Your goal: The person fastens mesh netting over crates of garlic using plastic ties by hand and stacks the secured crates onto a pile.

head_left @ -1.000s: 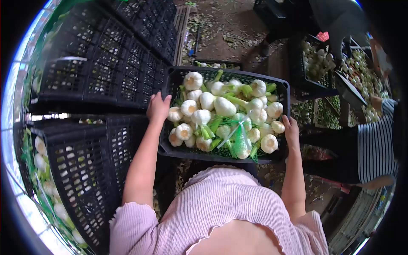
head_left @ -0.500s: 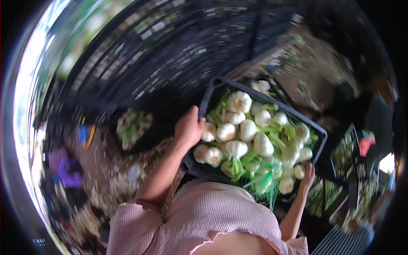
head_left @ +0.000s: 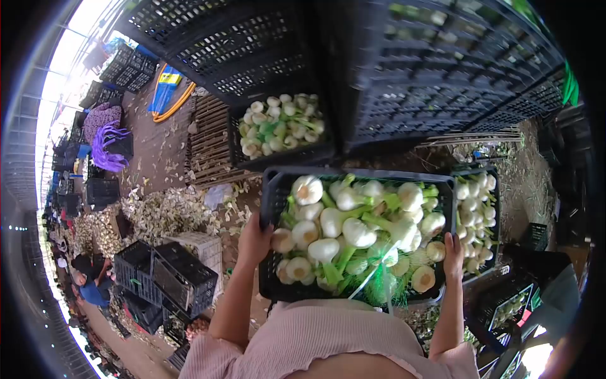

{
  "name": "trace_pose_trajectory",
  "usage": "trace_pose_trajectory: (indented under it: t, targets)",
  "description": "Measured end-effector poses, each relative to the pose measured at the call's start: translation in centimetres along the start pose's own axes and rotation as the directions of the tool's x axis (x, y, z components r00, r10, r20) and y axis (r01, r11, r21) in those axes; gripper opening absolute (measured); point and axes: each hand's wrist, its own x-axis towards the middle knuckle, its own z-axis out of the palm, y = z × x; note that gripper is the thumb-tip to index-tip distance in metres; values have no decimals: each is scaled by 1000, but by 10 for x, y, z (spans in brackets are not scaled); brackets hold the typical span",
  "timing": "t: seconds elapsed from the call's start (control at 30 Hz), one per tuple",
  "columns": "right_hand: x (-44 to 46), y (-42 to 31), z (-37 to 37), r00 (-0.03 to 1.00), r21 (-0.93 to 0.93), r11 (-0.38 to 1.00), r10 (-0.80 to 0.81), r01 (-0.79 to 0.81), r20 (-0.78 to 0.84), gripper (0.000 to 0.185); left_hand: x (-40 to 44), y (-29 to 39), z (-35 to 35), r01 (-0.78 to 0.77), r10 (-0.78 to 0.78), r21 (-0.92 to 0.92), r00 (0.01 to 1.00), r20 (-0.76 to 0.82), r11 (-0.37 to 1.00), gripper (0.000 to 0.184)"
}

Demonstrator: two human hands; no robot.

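Note:
A black plastic crate (head_left: 360, 172) is held in front of my body. My left hand (head_left: 254, 241) grips its left end wall, and my right hand (head_left: 453, 256) grips the right end. White garlic bulbs (head_left: 358, 234) with short green stems fill the crate. Green mesh netting (head_left: 382, 284), tied with a pale strip, lies over the bulbs near my side. Some fingers of both hands are hidden behind the crate walls. Just beyond my right hand is another crate of garlic (head_left: 478, 221).
Tall stacks of black crates (head_left: 442, 82) rise ahead. A garlic-filled crate (head_left: 278, 126) sits on a slatted pallet (head_left: 205, 136). Peelings (head_left: 164, 215) cover the floor at left, near several empty crates (head_left: 183, 278). A person (head_left: 93, 287) is at far left.
My view has swung, and the crate now appears level rather than tilted. Both hands still grip it. The crate stacks look sharper, and the left floor area shows more.

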Motion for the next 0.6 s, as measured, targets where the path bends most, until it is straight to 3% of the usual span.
trace_pose_trajectory:
  t: [0.03, 0.07, 0.23, 0.3, 0.33, 0.37, 0.43, 0.5, 0.57, 0.6]
  targets:
    - [4, -11, 31, 992, -150, 986, -87, 72, -91, 37, 13, -27, -11, 27, -29, -62, 999, -30, 998, 20]
    - [8, -43, 48, 977, 34, 998, 47, -56, 208, 39, 29, -46, -28, 45, -46, -26, 998, -44, 999, 19]
    - [26, -156, 178, 946, 69, 996, 38, -63, 322, 37, 101, -128, -112, 205, -201, 10, 968, -152, 979, 18]
    - [46, -184, 223, 934, 52, 998, -62, 47, 351, 38, 137, -139, -146, 197, -196, -14, 959, -206, 980, 17]
    - [56, -204, 241, 933, 56, 995, -94, 80, 347, 34, 156, -145, -160, 180, -181, -26, 959, -217, 983, 17]
    - [69, -224, 258, 931, 61, 991, -129, 115, 340, 30, 176, -156, -172, 260, -253, 3, 944, -210, 966, 18]
    - [97, -258, 286, 931, 49, 982, -188, 182, 313, 38, 215, -162, -187, 195, -192, -11, 951, -242, 981, 19]
    - [122, -298, 296, 883, -104, 915, -339, 390, 325, 34, 258, -152, -195, 204, -205, -26, 955, -217, 979, 20]
    - [159, -316, 314, 916, -213, 921, -251, 325, 313, 31, 300, -147, -193, 147, -152, -39, 966, -209, 988, 21]
    - [170, -322, 321, 900, -262, 867, -369, 423, 231, 31, 325, -149, -186, 82, -90, -46, 972, -216, 996, 22]
